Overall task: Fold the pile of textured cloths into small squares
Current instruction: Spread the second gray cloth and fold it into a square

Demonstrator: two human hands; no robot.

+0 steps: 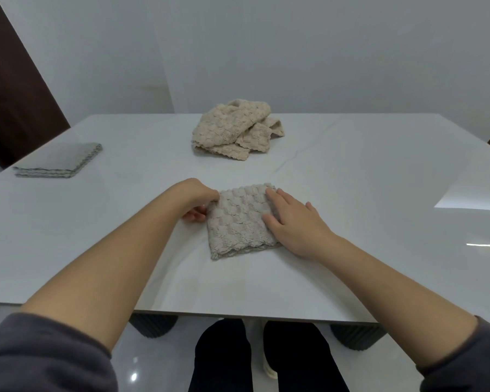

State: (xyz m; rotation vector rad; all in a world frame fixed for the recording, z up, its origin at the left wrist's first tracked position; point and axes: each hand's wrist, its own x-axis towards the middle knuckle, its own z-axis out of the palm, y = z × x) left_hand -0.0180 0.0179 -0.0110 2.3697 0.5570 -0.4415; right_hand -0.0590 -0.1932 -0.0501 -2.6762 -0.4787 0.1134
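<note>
A folded grey-beige textured cloth [239, 222] lies in front of me on the white table [365, 179]. My left hand [197, 200] pinches its upper left edge, fingers curled around the cloth. My right hand [292, 222] lies flat on the cloth's right side, fingers spread and pressing down. A loose pile of beige textured cloths [235, 128] sits further back near the table's middle. A stack of folded grey cloths [60, 161] rests at the far left.
The table's near edge [238, 315] runs just above my knees. A dark brown panel [14, 94] stands behind the table at the left. Ribbed dark table legs [153, 328] show below the edge.
</note>
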